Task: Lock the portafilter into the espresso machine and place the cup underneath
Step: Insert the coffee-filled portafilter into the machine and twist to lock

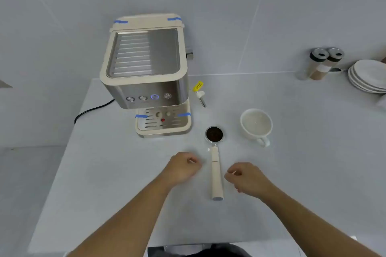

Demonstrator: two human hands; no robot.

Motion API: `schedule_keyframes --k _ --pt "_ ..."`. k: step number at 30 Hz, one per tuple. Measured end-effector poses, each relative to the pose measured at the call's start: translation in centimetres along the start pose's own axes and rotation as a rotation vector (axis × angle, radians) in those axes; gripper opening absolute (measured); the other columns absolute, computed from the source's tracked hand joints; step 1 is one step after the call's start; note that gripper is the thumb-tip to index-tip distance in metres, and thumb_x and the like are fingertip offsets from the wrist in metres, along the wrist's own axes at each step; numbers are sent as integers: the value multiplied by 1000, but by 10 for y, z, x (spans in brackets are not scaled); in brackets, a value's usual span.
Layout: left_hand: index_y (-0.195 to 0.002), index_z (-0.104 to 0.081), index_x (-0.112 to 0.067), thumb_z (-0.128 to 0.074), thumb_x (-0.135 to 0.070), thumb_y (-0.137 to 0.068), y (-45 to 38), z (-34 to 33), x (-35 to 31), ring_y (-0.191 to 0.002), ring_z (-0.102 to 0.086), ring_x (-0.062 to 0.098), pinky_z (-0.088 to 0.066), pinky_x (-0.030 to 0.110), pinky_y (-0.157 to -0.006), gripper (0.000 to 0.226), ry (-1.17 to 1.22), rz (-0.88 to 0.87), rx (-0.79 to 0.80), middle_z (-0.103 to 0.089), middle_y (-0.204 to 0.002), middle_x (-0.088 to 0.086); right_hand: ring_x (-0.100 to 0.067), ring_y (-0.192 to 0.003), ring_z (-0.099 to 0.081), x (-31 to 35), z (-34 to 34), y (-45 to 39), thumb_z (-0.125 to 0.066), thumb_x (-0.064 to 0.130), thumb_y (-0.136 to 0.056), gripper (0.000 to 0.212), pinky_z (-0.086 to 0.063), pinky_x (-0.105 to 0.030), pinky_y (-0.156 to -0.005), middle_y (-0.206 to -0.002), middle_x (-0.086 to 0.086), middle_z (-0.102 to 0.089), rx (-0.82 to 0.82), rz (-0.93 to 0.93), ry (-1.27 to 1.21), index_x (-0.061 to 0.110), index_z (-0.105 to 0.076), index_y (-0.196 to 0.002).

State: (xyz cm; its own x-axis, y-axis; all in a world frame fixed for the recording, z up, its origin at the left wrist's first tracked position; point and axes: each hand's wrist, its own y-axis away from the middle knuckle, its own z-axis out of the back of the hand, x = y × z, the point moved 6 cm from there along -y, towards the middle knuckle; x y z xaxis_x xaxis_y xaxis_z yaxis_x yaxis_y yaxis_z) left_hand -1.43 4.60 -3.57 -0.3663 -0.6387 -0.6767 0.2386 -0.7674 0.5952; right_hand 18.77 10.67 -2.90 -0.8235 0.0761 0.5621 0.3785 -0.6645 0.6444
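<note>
A cream and steel espresso machine [146,73] stands at the back left of the white table, one button lit blue. The portafilter [216,160] lies flat on the table in front of it, its basket full of dark coffee grounds and its cream handle pointing toward me. An empty white cup [256,125] sits upright to the right of the basket. My left hand [182,167] rests just left of the handle with fingers loosely curled, holding nothing. My right hand [245,177] hovers just right of the handle, also curled and empty.
The drip tray [165,126] under the brew head has blue tape on it. A steam wand [201,98] sticks out on the machine's right. Two shakers [321,62] and stacked white plates [367,77] stand at the far right. A black cable [92,110] runs off the left.
</note>
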Motion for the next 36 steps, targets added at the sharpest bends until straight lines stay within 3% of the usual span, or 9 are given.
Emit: schedule_keyframes --k 5,9,14,17,21,23,27,32,36 --pt "-82 -67 -29 -66 -30 -83 -8 -23 -14 -83 -67 16 -51 27 -74 1 127 34 -64 -69 -82 -5 -19 -75 -68 -12 -24 5 -69 48 -79 44 -59 -35 -75 -92 0 -68 -30 -46 -54 20 -64 -112" --pt "-82 -73 -13 -68 -28 -76 -17 -32 -16 -85 -72 27 -57 43 -89 17 218 84 -87 -75 -82 10 -15 -73 -66 -10 -36 9 -70 48 -78 47 -57 -32 -71 -87 3 -68 -11 -29 -21 21 -60 -116" --pt "-81 -72 -7 -65 -28 -71 -25 -39 -15 -73 -67 23 -57 49 -86 24 241 113 -120 -75 -87 15 -15 -69 -62 -5 -42 8 -72 48 -74 45 -51 -28 -62 -85 0 -67 -10 -29 27 21 -58 -108" --pt "-81 -71 -5 -63 -28 -71 -28 -42 -13 -66 -61 21 -58 45 -81 26 239 134 -116 -73 -78 15 -24 -80 -68 -2 -44 5 -71 45 -75 42 -55 -35 -69 -92 -5 -69 -12 -35 27 16 -58 -103" --pt "-82 -68 1 -63 -31 -70 -28 -43 -15 -63 -54 21 -49 35 -66 34 259 158 -105 -61 -66 6 -19 -70 -58 1 -44 4 -72 36 -74 33 -48 -30 -60 -87 -4 -65 -13 -59 0 13 -58 -94" --pt "-82 -67 4 -64 -30 -71 -29 -43 -16 -64 -56 22 -52 36 -68 36 278 163 -98 -62 -66 7 -15 -64 -54 3 -44 4 -71 31 -74 25 -42 -25 -53 -78 1 -59 -18 -65 3 16 -52 -82" --pt "-78 -66 1 -66 -26 -80 -26 -45 -21 -69 -67 24 -61 45 -80 27 344 174 -76 -67 -74 10 -12 -59 -47 7 -41 7 -70 26 -75 29 -34 -23 -49 -73 4 -51 -16 -70 21 21 -41 -72" --pt "-77 -66 -6 -67 -26 -79 -20 -43 -21 -70 -68 23 -61 47 -81 21 386 166 -103 -68 -76 12 -16 -65 -53 12 -34 14 -69 28 -75 30 -39 -25 -51 -76 3 -52 -11 -54 71 22 -40 -72" --pt "-81 -68 -4 -68 -21 -85 -11 -36 -23 -75 -68 22 -62 38 -79 18 492 140 -91 -70 -86 13 -19 -68 -59 18 -28 20 -69 28 -75 25 -44 -26 -52 -78 2 -57 -1 -43 41 20 -45 -78"
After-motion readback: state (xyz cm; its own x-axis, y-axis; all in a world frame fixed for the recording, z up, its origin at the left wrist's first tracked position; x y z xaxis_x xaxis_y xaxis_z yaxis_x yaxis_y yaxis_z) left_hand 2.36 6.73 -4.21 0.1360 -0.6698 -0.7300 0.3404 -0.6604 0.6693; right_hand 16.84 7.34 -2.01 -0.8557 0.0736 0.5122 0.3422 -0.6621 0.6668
